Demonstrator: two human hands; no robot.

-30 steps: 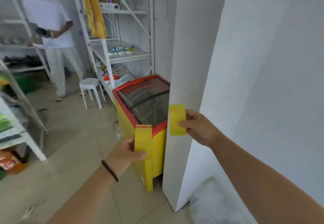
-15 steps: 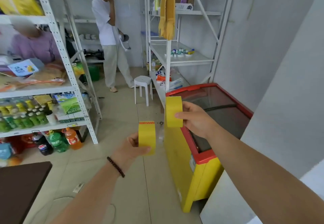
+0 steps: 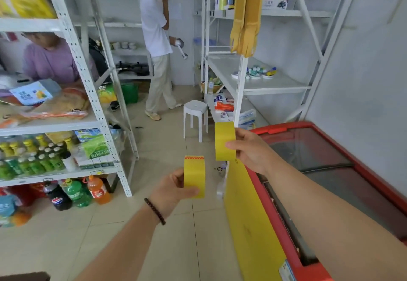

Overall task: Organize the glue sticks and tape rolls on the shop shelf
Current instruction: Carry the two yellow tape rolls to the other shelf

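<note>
My left hand (image 3: 171, 190) grips a yellow tape roll (image 3: 194, 174) with a red dotted band at its top edge, held edge-on in front of me. Slightly higher and further right, my right hand (image 3: 251, 149) holds a second, plain yellow tape roll (image 3: 224, 141). The two rolls are apart. Ahead on the right stands a white metal shelf (image 3: 284, 82); glue sticks and small white tape rolls (image 3: 256, 72) lie in a loose cluster on its middle board.
A red-and-yellow chest freezer (image 3: 253, 214) fills the right foreground. A white plastic stool (image 3: 195, 113) stands in the aisle. A shelf of drink bottles (image 3: 55, 148) is on the left. One person in white (image 3: 157, 45) stands ahead; another in purple (image 3: 50, 60) is behind the left shelf.
The view has swung left from a white wall and pillar into the aisle and moved closer to the right-hand shelf. Both hands keep their tape rolls.
</note>
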